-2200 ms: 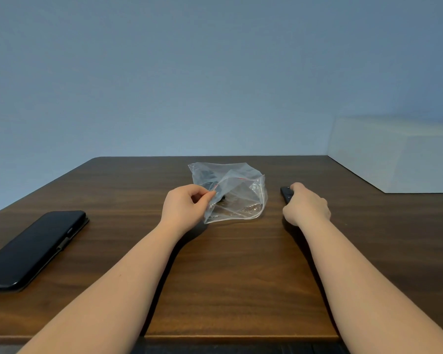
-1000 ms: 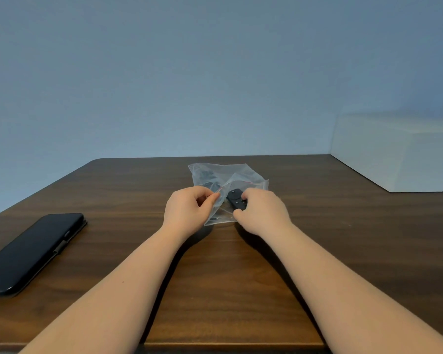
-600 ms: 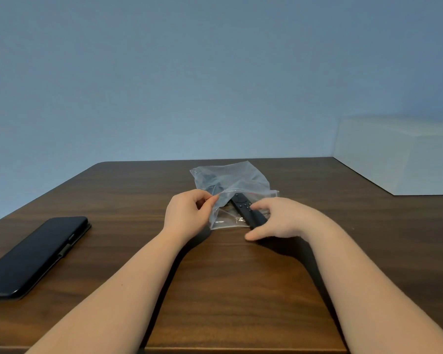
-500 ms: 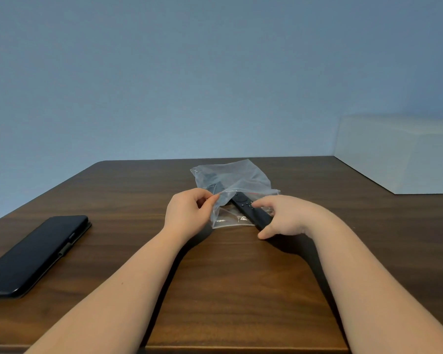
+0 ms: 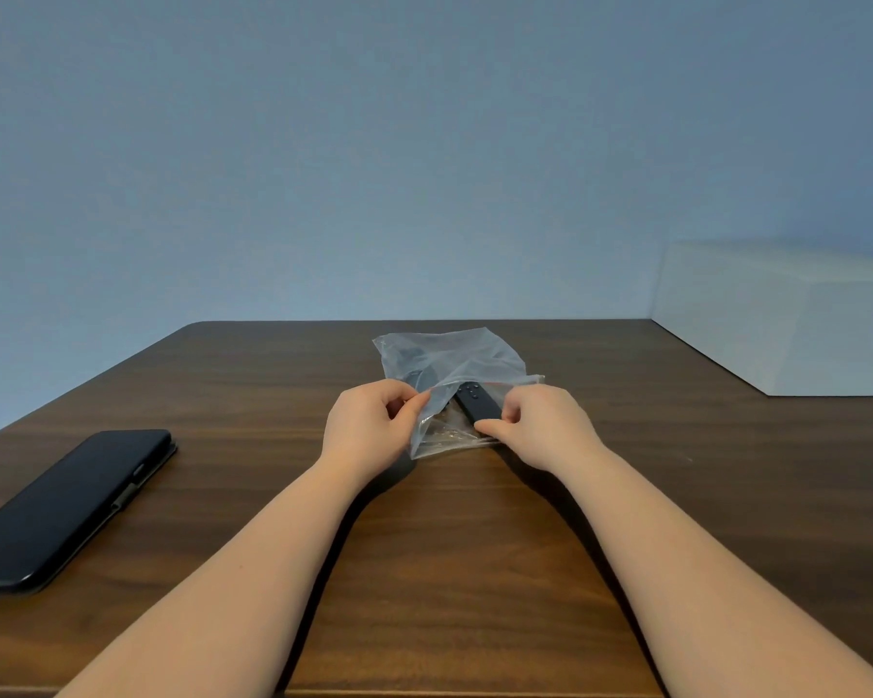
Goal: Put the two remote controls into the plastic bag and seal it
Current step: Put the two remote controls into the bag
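A clear plastic bag [image 5: 454, 362] lies on the dark wooden table [image 5: 449, 546], its mouth facing me. My left hand [image 5: 369, 425] pinches the upper lip of the mouth at its left side and lifts it. My right hand [image 5: 540, 425] grips the near end of a slim black remote control [image 5: 477, 403], whose far end with buttons lies inside the raised mouth. A second dark remote [image 5: 417, 377] shows dimly through the plastic deeper in the bag, partly hidden by the folds.
A black phone in a case [image 5: 66, 506] lies at the left near the table's edge. A white box [image 5: 787, 319] stands at the back right against the blue wall.
My right hand carried the black remote from the right of the bag to its mouth and slid it in. My left hand has kept the mouth lifted.
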`<action>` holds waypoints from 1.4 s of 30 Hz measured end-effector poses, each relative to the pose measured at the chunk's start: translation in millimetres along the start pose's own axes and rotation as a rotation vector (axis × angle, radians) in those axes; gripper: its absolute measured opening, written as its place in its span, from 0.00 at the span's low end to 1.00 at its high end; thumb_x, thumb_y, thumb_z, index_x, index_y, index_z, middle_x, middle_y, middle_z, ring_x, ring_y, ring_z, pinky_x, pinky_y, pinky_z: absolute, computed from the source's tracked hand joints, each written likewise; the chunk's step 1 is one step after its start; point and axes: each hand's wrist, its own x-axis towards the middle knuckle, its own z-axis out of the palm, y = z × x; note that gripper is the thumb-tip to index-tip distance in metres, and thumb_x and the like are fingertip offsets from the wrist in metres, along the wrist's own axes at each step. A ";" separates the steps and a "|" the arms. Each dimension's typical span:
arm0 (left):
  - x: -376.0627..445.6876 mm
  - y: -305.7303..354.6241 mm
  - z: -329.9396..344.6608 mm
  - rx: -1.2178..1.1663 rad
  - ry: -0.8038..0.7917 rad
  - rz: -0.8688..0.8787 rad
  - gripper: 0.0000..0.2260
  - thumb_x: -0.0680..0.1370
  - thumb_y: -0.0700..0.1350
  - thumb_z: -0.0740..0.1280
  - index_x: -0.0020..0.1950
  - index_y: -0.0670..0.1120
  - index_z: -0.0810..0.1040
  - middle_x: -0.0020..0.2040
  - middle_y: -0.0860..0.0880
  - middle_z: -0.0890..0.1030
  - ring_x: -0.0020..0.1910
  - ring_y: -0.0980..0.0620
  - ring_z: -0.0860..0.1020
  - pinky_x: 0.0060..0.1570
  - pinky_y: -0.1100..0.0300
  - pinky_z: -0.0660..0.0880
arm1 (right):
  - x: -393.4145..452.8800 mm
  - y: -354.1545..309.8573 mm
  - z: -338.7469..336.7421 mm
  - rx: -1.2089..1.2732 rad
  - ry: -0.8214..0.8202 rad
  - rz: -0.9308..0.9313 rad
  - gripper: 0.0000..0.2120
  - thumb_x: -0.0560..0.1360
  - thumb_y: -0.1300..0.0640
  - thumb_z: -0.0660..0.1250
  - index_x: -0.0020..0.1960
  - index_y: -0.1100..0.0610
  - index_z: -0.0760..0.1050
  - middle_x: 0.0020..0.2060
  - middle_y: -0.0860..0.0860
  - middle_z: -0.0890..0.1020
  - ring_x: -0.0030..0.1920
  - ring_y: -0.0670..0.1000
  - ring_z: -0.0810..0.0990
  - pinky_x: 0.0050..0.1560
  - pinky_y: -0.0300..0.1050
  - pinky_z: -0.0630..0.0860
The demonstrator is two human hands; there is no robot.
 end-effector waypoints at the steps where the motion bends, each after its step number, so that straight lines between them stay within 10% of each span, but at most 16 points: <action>1: -0.1 0.1 -0.1 0.003 -0.006 0.000 0.09 0.75 0.50 0.66 0.37 0.50 0.80 0.26 0.54 0.75 0.32 0.52 0.75 0.39 0.55 0.75 | 0.3 0.1 1.1 -0.017 -0.009 -0.006 0.15 0.74 0.45 0.66 0.36 0.54 0.73 0.33 0.49 0.77 0.39 0.52 0.77 0.40 0.46 0.75; 7: 0.3 0.8 0.6 0.019 -0.019 0.012 0.09 0.75 0.51 0.66 0.38 0.49 0.81 0.29 0.50 0.80 0.34 0.50 0.78 0.40 0.52 0.77 | 2.8 1.2 9.4 -0.041 -0.064 -0.040 0.12 0.79 0.53 0.59 0.58 0.51 0.78 0.56 0.53 0.80 0.53 0.55 0.78 0.53 0.52 0.78; 18: -2.7 -0.2 4.9 0.095 -0.189 0.159 0.07 0.73 0.53 0.67 0.47 0.53 0.81 0.40 0.55 0.81 0.40 0.53 0.74 0.43 0.57 0.73 | 5.7 -10.2 23.4 -0.286 -0.145 -0.004 0.28 0.78 0.57 0.52 0.75 0.40 0.52 0.71 0.58 0.64 0.67 0.60 0.67 0.56 0.55 0.72; 23: -3.6 -7.2 6.4 0.143 -0.264 0.204 0.10 0.73 0.48 0.67 0.53 0.54 0.80 0.43 0.58 0.73 0.44 0.56 0.70 0.45 0.60 0.68 | 5.9 0.2 14.3 -0.039 -0.069 -0.028 0.23 0.76 0.59 0.54 0.69 0.44 0.68 0.68 0.56 0.69 0.67 0.59 0.68 0.60 0.55 0.72; 26: -2.9 -7.3 3.0 0.122 -0.252 0.176 0.12 0.75 0.42 0.65 0.55 0.54 0.79 0.47 0.56 0.73 0.46 0.53 0.73 0.46 0.57 0.72 | 6.0 14.5 -6.3 0.174 0.335 0.055 0.13 0.74 0.61 0.57 0.48 0.54 0.80 0.50 0.53 0.77 0.54 0.56 0.75 0.45 0.46 0.71; 29: -1.1 -5.3 0.1 0.146 -0.198 0.196 0.14 0.75 0.40 0.62 0.57 0.53 0.77 0.51 0.57 0.73 0.47 0.53 0.75 0.47 0.57 0.74 | 6.3 24.8 -18.8 0.316 0.600 0.150 0.10 0.74 0.61 0.58 0.49 0.56 0.78 0.50 0.55 0.75 0.48 0.54 0.72 0.43 0.47 0.71; 34: -2.0 -1.1 -3.3 0.012 -0.067 0.217 0.10 0.76 0.39 0.65 0.54 0.46 0.80 0.49 0.54 0.76 0.50 0.56 0.74 0.47 0.76 0.67 | 14.2 28.0 -7.1 0.578 0.300 0.176 0.20 0.77 0.58 0.59 0.68 0.46 0.70 0.63 0.54 0.71 0.51 0.56 0.78 0.54 0.55 0.79; 42: -2.0 -3.7 -5.6 -0.025 -0.090 0.232 0.17 0.68 0.50 0.74 0.56 0.49 0.80 0.55 0.54 0.78 0.55 0.59 0.75 0.57 0.65 0.71 | 15.5 30.9 -5.9 0.390 0.307 0.231 0.14 0.76 0.63 0.58 0.51 0.57 0.82 0.47 0.54 0.83 0.47 0.55 0.81 0.46 0.47 0.78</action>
